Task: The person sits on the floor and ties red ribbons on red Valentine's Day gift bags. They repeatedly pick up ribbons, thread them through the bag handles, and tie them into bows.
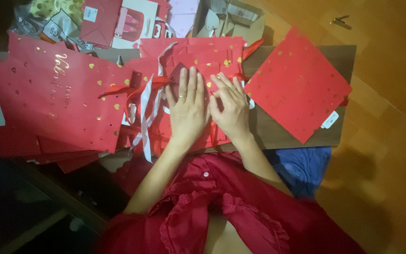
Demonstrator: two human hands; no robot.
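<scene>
My left hand [189, 106] lies flat, fingers together, pressing down on a red paper gift bag with gold hearts [207, 61] in the middle of the pile. A ring shows on one finger. My right hand [230, 106] rests right beside it on the same bag, its fingertips at a red ribbon handle [224, 77]. White and red ribbons [146, 106] trail to the left of my left hand. Neither hand lifts anything.
A large flat red bag [48, 101] lies at the left, another red bag [297, 87] tilted at the right on a dark board [339, 56]. More bags and packaging are heaped at the top. Wooden floor at the right, blue cloth [301, 164] below.
</scene>
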